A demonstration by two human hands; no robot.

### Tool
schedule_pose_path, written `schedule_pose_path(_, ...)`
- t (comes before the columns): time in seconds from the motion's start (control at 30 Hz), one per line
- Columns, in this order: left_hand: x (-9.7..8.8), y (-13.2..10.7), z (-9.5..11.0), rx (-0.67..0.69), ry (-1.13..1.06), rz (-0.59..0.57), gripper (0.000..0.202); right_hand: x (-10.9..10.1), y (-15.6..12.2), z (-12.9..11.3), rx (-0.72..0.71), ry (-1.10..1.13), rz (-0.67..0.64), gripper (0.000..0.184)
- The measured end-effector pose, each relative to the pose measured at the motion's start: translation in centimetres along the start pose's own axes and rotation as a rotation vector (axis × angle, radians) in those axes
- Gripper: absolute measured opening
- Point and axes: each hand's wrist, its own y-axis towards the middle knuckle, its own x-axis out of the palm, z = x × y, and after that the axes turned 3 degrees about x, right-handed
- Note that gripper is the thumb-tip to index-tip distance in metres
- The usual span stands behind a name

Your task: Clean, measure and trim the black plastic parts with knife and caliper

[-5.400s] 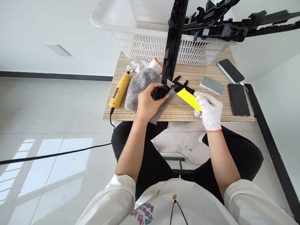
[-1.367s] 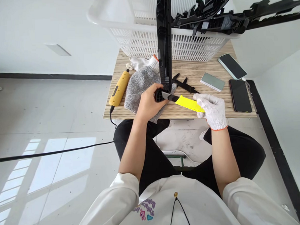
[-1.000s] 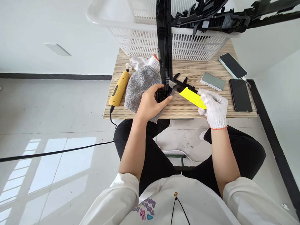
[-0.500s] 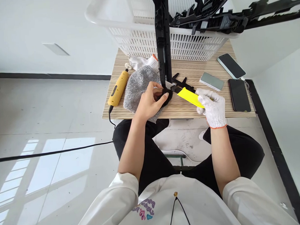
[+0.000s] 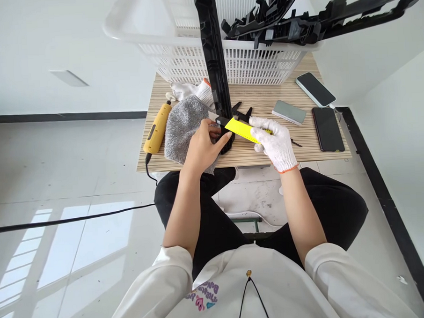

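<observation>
My bare left hand (image 5: 205, 144) grips the near end of a long black plastic part (image 5: 215, 60), thumb on one side and fingers on the other. The part slants away from me across the basket's front. In my right hand (image 5: 275, 140), which wears a white knit glove, is a yellow utility knife (image 5: 242, 129) with its blade extended. The blade lies over the part's near end, just above my left fingers; whether it touches the plastic I cannot tell. A grey cloth (image 5: 184, 127) lies beneath and beside my left hand. Black calipers (image 5: 243, 113) rest right of the part, partly covered by the knife.
A white plastic basket (image 5: 183, 62) stands at the table's back, with several black plastic parts (image 5: 287, 27) sticking out rightward. A yellow corded rotary tool (image 5: 157, 128) and a white glove (image 5: 195, 90) lie left. Two phones (image 5: 316, 89) and a grey-green flat box (image 5: 289, 112) lie right.
The knife and my right hand have moved left, bringing the blade across the black part. That part now leans further left at its far end. The whole view has shifted slightly.
</observation>
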Motion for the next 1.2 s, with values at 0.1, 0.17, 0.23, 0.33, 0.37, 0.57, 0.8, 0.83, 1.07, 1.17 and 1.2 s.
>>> schedule_pose_path(0.1,0.0,0.2,-0.6,-0.017,-0.042,-0.044,0.049,-0.6,-0.4,0.2,-0.117,-0.125,-0.170,0.044)
schedule_pose_path(0.17,-0.1,0.2,-1.1,-0.019,-0.075,-0.050,0.050,-0.7,-0.5,0.2,-0.233,-0.279,-0.222,0.049)
schedule_pose_path(0.23,-0.2,0.2,-1.4,-0.017,-0.115,-0.045,0.049,-0.5,-0.5,0.2,-0.338,-0.470,-0.206,0.058)
schedule_pose_path(0.33,-0.3,0.1,-1.6,-0.018,-0.192,-0.034,0.049,0.6,-0.8,0.2,-0.368,-0.793,-0.113,0.064)
schedule_pose_path(0.37,-0.3,0.1,-1.5,-0.018,-0.215,-0.034,0.049,0.9,-0.9,0.2,-0.351,-0.893,-0.074,0.059)
schedule_pose_path(0.57,-0.6,0.3,-1.1,-0.010,-0.343,-0.058,0.036,0.4,-1.1,0.7,-0.358,-0.814,-0.025,0.036)
schedule_pose_path(0.8,-0.4,0.4,-2.3,-0.060,-0.537,0.011,0.025,-2.2,-0.6,0.0,-0.080,-0.072,-0.286,0.050)
schedule_pose_path(0.83,-0.3,0.4,-2.1,-0.083,-0.574,0.000,0.026,-2.3,-0.6,-0.2,-0.057,-0.086,-0.277,0.047)
schedule_pose_path(1.07,-0.5,0.1,-1.2,-0.065,-0.593,-0.014,0.049,-2.8,-0.1,-0.7,0.090,-0.161,-0.183,0.033)
schedule_pose_path(1.17,-0.6,0.2,-1.5,-0.033,-0.506,-0.014,0.047,-3.5,0.4,-0.6,0.168,-0.150,-0.222,0.028)
schedule_pose_path(1.2,-0.6,0.2,-1.5,-0.028,-0.483,-0.012,0.047,-3.7,0.5,-0.6,0.183,-0.137,-0.225,0.025)
